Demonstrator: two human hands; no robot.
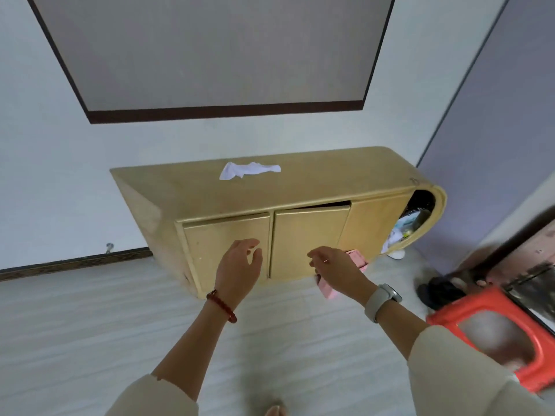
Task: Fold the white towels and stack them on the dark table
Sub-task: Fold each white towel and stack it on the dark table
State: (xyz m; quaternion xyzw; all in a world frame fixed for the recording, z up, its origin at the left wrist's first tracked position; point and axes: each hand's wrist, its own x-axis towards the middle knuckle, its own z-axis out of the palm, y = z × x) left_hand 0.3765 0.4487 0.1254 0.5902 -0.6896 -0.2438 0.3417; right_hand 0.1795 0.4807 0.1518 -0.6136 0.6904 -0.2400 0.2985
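A crumpled white towel (247, 170) lies on top of a low yellow-tan cabinet (315, 178) against the white wall. My left hand (240, 265), with a red bead bracelet at the wrist, hovers in front of the cabinet's left door, fingers relaxed and holding nothing. My right hand (333, 268), with a pale watch on the wrist, is stretched out before the middle door with loosely curled fingers and nothing in it. Both hands are well below the towel and apart from it. A dark table edge (528, 265) shows blurred at the far right.
The cabinet's middle door (309, 238) stands slightly ajar. A pink object (359, 261) sits on the floor behind my right hand. An orange plastic stool (492, 334) stands at the right, with dark shoes (441, 291) beside it. The cabinet's open rounded end (417, 217) holds clutter.
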